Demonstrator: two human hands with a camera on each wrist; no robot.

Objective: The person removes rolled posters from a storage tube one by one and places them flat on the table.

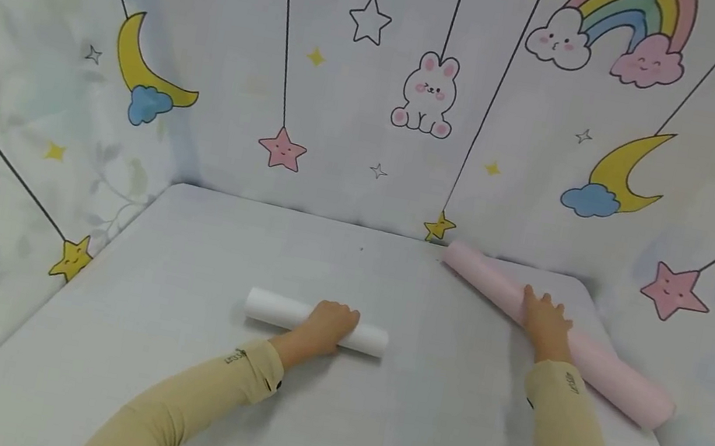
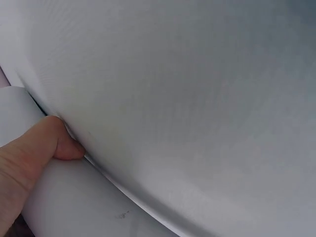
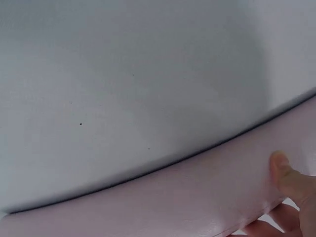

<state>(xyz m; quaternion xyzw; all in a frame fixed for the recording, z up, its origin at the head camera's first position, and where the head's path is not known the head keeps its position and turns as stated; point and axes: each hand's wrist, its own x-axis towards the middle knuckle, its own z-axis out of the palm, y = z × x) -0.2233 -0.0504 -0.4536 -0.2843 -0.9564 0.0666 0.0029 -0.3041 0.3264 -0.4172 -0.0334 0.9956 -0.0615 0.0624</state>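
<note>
A short white roll (image 1: 275,309) lies across the middle of the white tabletop, slightly slanted. My left hand (image 1: 329,325) grips it from above, right of its middle. In the left wrist view the thumb (image 2: 64,143) lies along the side of the roll, and the other fingers are hidden. A longer, thicker pink roll (image 1: 619,377) lies diagonally along the right side of the table. My right hand (image 1: 547,322) holds it near its middle. The right wrist view has the thumb (image 3: 282,165) on one side and the fingertips (image 3: 261,229) on the other.
The white tabletop (image 1: 240,243) meets walls on the left, back and right. The patterned wall covering (image 1: 235,60) shows rainbows, moons, stars and rabbits. The pink roll's far end is close to the back wall, and its near end reaches the table's right edge.
</note>
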